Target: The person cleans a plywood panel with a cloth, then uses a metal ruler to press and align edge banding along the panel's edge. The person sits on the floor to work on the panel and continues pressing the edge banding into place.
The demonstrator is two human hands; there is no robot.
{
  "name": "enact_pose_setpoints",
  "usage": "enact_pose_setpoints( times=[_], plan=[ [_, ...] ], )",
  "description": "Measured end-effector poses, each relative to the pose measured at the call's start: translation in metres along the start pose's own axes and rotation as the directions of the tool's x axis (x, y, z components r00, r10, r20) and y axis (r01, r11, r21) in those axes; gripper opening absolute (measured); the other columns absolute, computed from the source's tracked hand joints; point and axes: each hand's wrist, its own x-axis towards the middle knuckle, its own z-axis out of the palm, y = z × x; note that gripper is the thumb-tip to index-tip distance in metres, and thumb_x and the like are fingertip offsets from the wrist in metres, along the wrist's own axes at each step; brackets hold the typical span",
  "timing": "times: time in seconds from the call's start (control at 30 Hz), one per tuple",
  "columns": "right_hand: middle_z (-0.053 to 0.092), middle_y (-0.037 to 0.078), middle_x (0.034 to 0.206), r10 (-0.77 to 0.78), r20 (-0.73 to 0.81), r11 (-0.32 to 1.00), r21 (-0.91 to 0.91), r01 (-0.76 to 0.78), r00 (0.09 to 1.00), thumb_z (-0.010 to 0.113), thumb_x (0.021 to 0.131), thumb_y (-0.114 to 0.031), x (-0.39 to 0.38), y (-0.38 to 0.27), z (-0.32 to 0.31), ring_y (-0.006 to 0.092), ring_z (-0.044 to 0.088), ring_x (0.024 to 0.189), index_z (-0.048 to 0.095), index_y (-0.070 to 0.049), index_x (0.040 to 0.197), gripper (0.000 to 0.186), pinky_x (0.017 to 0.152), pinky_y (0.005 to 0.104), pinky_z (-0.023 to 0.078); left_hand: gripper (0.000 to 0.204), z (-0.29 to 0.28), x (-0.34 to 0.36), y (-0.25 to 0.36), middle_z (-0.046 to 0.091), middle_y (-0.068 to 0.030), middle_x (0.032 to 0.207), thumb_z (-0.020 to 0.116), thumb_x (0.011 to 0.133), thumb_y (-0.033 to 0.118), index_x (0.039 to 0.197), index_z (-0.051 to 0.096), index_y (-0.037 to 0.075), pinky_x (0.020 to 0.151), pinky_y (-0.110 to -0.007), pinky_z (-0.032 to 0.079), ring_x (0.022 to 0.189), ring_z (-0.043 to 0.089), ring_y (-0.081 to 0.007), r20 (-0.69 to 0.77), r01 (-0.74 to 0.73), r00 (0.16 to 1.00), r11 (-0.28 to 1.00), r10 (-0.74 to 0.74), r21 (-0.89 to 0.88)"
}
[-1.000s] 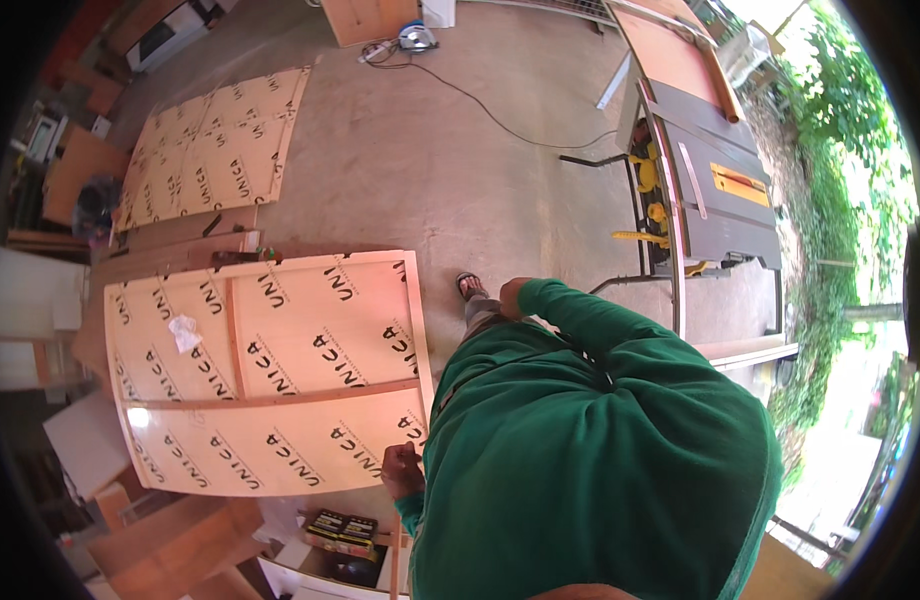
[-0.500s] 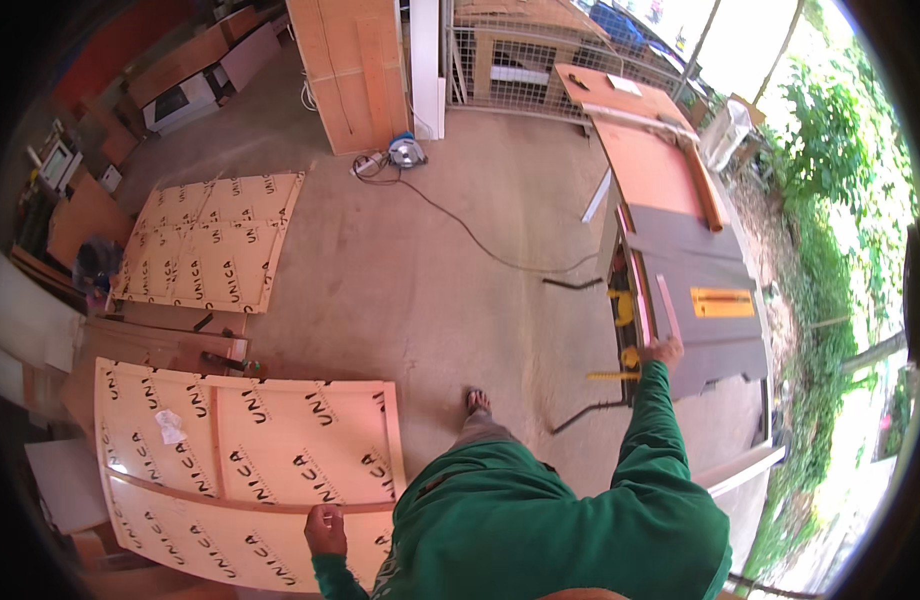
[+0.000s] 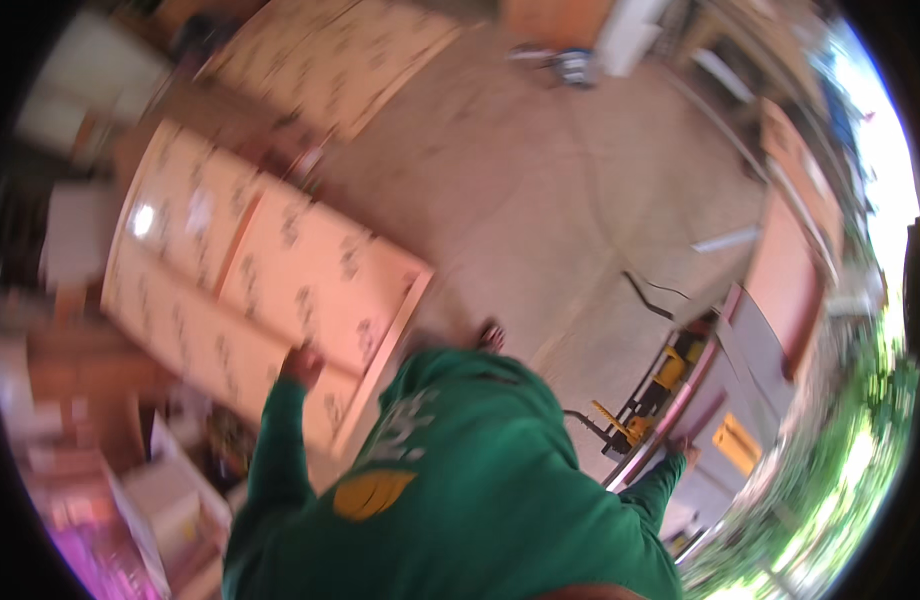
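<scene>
The large orange board (image 3: pixel 270 270), covered in film with dark repeated print, lies flat and low on the left, its long near edge running down towards the person in the green top (image 3: pixel 460 490). The left hand (image 3: pixel 302 366) rests on that board close to its near edge, curled into a loose fist as far as the blur lets me see; whether it grips anything I cannot tell. A second printed board (image 3: pixel 340 55) lies further off on the concrete floor (image 3: pixel 520 200). Over on the right, the right hand (image 3: pixel 683 452) touches the edge of the grey saw surface (image 3: pixel 755 350), its fingers too small and smeared to judge. Yellow fittings (image 3: pixel 648 400) sit just beside that arm.
</scene>
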Motion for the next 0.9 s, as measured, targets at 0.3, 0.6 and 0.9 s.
enact_pose_setpoints(
  times=[0.3,0.6,0.9],
  plan=[
    [0.075,0.025,0.126,-0.520,0.245,-0.102,0.933,-0.344,0.818,0.073,0.101,-0.037,-0.082,-0.202,-0.061,0.0423,0.075,0.107,0.052,-0.007,0.154,0.064,0.083,0.0444,0.065,0.017,-0.002,0.071,0.134,0.077,-0.0111,0.093,0.064,0.097,0.012,0.108,0.074,0.004,0.082,-0.038,0.061,0.083,0.074,-0.0209,0.245,0.363,0.929,0.818,-0.278,-0.447],
    [0.075,0.023,0.119,-0.957,0.288,0.287,0.957,-0.039,0.030,0.052,0.111,-0.014,-0.323,-0.626,-0.229,0.0315,0.078,0.101,0.052,0.006,0.147,0.041,0.092,0.0433,0.064,0.026,-0.043,0.276,0.265,0.075,-0.0084,0.117,0.068,0.105,0.020,0.125,0.071,0.002,0.095,-0.036,0.057,0.104,0.070,-0.0183,0.259,0.133,0.958,0.607,0.124,-0.783],
    [0.066,0.027,0.145,-0.880,0.349,0.381,0.924,-0.042,-0.322,0.059,0.104,-0.010,-0.402,-0.876,-0.239,0.0360,0.070,0.131,0.048,0.005,0.149,0.049,0.109,0.0490,0.058,0.031,-0.029,0.362,0.201,0.072,-0.0256,0.125,0.070,0.099,0.018,0.126,0.072,0.003,0.108,-0.054,0.052,0.122,0.067,-0.0445,0.320,0.171,0.947,0.825,0.013,-0.539]
  ],
)
